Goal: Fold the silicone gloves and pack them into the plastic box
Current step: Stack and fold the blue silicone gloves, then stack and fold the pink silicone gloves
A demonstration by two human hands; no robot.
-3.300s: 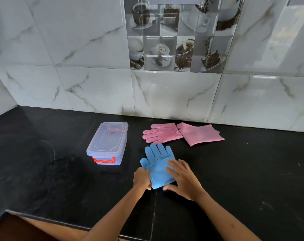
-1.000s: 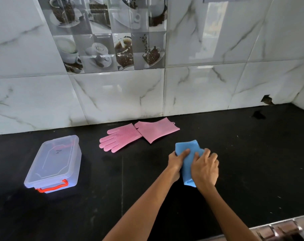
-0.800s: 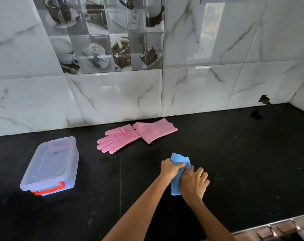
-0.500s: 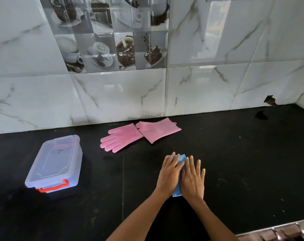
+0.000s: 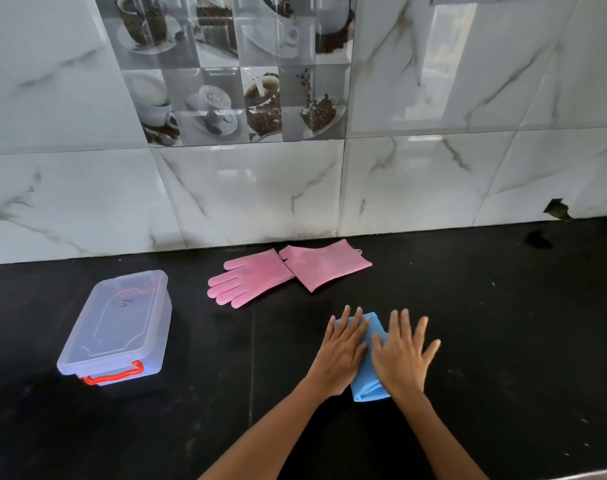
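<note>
A blue silicone glove (image 5: 370,386), folded into a narrow strip, lies on the black counter (image 5: 503,323). My left hand (image 5: 342,353) and my right hand (image 5: 401,358) rest flat on it with fingers spread, side by side, covering most of it. A pink silicone glove (image 5: 281,271) lies flat near the wall, fingers pointing left. The clear plastic box (image 5: 116,329) with its lid on and an orange-red handle stands at the left.
The marble-tiled wall (image 5: 253,195) runs along the counter's back edge. A small dark chip in the wall (image 5: 556,209) sits at the far right. A metal edge shows at the bottom right corner.
The blue glove went from spread open to folded into a strip. Over the last half second my hands have spread a little apart while flat on it.
</note>
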